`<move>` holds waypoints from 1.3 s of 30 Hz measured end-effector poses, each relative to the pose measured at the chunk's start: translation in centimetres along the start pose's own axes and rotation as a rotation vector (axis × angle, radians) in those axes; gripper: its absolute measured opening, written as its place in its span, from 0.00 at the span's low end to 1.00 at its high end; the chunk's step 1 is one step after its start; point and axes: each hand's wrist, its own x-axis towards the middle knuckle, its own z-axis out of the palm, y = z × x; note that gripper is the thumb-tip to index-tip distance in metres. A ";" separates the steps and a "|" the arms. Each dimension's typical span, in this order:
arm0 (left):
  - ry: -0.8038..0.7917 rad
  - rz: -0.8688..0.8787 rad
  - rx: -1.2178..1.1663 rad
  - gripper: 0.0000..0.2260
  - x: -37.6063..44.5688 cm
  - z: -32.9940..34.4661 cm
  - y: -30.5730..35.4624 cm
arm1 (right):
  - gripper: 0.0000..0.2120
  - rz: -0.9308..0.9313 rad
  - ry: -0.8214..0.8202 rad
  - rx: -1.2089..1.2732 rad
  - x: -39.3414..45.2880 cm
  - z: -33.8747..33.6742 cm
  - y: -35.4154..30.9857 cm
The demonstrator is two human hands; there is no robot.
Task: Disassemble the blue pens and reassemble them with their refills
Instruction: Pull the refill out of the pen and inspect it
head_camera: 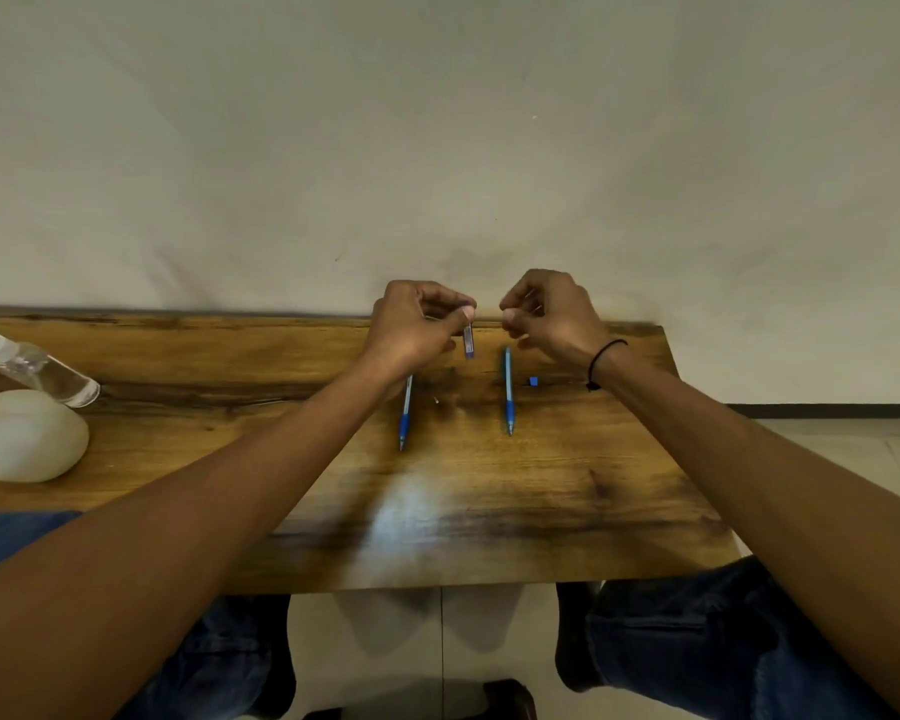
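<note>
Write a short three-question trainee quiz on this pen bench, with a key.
1. True or false: the left hand pinches a short pen piece above the table.
2. How many blue pens lie flat on the wood? A) one B) two C) four
3. Fill in: the small blue cap lies just to the ___ of the right pen.

Key: 1 true. 2 B: the left pen and the right one. 3 right. The right hand has its fingers curled; whether it holds anything cannot be told.
</note>
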 end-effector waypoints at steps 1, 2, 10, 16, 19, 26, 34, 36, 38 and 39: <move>0.028 0.009 -0.009 0.08 0.1 0.0 0.4 | 0.07 -0.014 -0.039 0.077 -0.5 0.0 -0.8; 0.057 0.018 -0.024 0.08 0.1 -0.1 0.7 | 0.09 -0.014 -0.078 0.148 -1.0 0.1 -1.5; 0.079 0.088 -0.240 0.08 -0.3 -1.7 4.2 | 0.11 -0.134 0.005 0.488 -3.1 0.7 -5.0; 0.017 -0.121 -0.897 0.21 -1.5 -2.3 6.0 | 0.08 -0.279 0.107 0.641 -3.1 -0.9 -6.9; -0.022 -0.124 -1.227 0.37 -2.2 -2.2 6.0 | 0.09 -0.347 0.091 0.659 -3.2 -1.7 -7.9; -0.109 0.010 -1.389 0.49 -2.7 -2.0 7.2 | 0.14 -0.535 -0.040 0.454 -3.7 -3.4 -10.2; -0.138 0.040 -1.412 0.50 -2.5 -2.2 7.5 | 0.11 -0.583 -0.117 0.306 -3.7 -3.9 -10.8; -0.155 0.049 -1.410 0.50 -2.6 -2.1 7.6 | 0.09 -0.582 -0.121 0.275 -3.7 -3.8 -10.8; -0.155 0.048 -1.408 0.51 -2.5 -2.1 7.7 | 0.09 -0.571 -0.114 0.286 -3.6 -3.9 -10.8; -0.150 0.045 -1.407 0.50 -2.5 -2.0 7.7 | 0.10 -0.567 -0.109 0.295 -3.6 -4.0 -10.8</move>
